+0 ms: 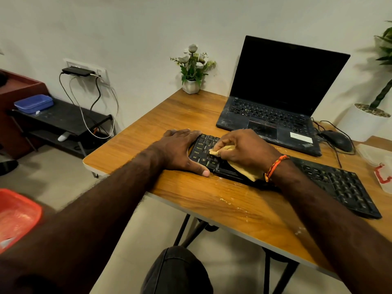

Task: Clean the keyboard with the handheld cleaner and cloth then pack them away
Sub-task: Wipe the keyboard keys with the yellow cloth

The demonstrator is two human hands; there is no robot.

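A black keyboard (335, 183) lies slanted across the wooden desk (191, 115). My left hand (178, 150) rests flat at the keyboard's left end, thumb along its front edge, fingers straight. My right hand (244, 148) grips a yellow cloth (248, 169) and presses its bunched tip onto the left-side keys. The cloth's loose end hangs under my wrist over the keyboard's front edge. No handheld cleaner is in view.
An open dusty laptop (275, 111) stands behind the keyboard, a black mouse (337, 140) with cables to its right. A small flower pot (192, 81) sits at the desk's back corner. A clear plastic container (379, 164) lies far right. White powder flecks the desk front.
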